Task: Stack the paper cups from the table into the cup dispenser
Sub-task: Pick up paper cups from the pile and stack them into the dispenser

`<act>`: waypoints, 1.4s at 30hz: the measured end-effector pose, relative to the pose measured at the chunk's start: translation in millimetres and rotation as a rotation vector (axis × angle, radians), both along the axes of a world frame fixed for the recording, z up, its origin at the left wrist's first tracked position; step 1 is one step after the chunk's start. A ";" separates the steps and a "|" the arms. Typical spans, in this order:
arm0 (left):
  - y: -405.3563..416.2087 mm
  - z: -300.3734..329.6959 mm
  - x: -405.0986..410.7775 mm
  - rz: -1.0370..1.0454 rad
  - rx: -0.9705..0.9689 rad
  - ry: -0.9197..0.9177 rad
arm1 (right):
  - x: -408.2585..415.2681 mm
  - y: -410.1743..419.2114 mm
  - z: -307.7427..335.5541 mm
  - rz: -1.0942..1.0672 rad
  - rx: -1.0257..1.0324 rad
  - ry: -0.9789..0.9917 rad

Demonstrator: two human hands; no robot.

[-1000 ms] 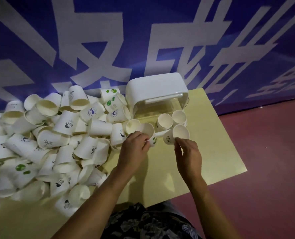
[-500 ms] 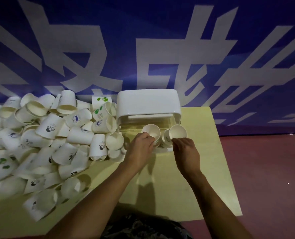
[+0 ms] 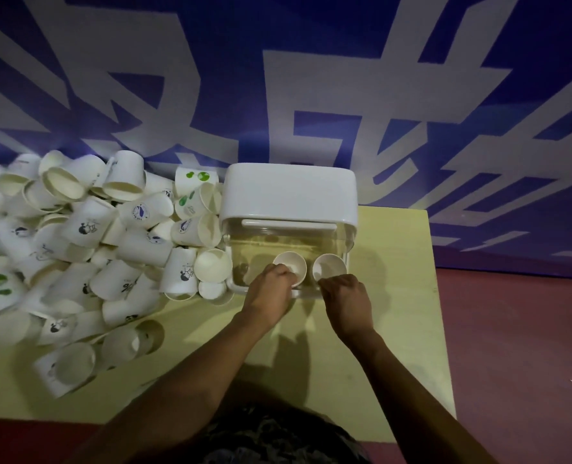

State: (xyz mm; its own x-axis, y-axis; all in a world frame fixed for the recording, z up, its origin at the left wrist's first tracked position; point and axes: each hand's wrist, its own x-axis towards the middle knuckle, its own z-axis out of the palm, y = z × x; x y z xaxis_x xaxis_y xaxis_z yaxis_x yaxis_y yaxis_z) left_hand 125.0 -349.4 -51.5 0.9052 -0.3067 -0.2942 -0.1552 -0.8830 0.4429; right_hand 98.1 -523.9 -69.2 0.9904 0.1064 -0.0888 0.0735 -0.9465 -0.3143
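Changes vs 1 s ago:
- Left hand [image 3: 271, 289] & right hand [image 3: 345, 298]: now at front of cup dispenser [image 3: 289, 195], frame centre.
- Left cup [image 3: 291, 264], right cup [image 3: 328, 266]: now inside clear front, side by side, mouths up.
- Other cups near dispenser opening: gone from there.

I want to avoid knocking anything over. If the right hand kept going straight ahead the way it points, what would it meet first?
Probably the paper cup it already holds at the dispenser front; behind that, the dispenser's clear front panel. Depth is hard to judge.
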 end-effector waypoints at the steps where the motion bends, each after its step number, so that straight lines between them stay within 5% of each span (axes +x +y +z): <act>1: 1.8 2.3 -2.0 0.013 -0.034 -0.022 | 0.9 0.8 0.9 -0.009 0.005 -0.009; 8: 53.0 21.3 -32.6 0.159 -0.165 -0.130 | -4.3 44.2 22.1 -0.004 0.225 -0.131; 17: 180.3 21.7 -90.4 0.441 -0.141 -0.160 | -53.5 157.3 4.3 0.364 0.291 0.374; 26: 304.5 13.5 -129.5 0.519 0.093 -0.005 | -86.0 269.3 -0.4 0.412 0.263 0.448; 32: 348.5 6.2 -149.5 0.477 0.247 0.079 | -104.6 317.5 -16.0 0.083 0.000 0.662; 36: 359.7 -8.5 -152.9 0.348 0.300 0.218 | -113.4 331.9 -29.2 -0.156 0.091 0.814; 42: 363.0 -11.7 -145.2 0.251 0.236 0.200 | -113.7 330.9 -22.9 -0.265 0.210 0.696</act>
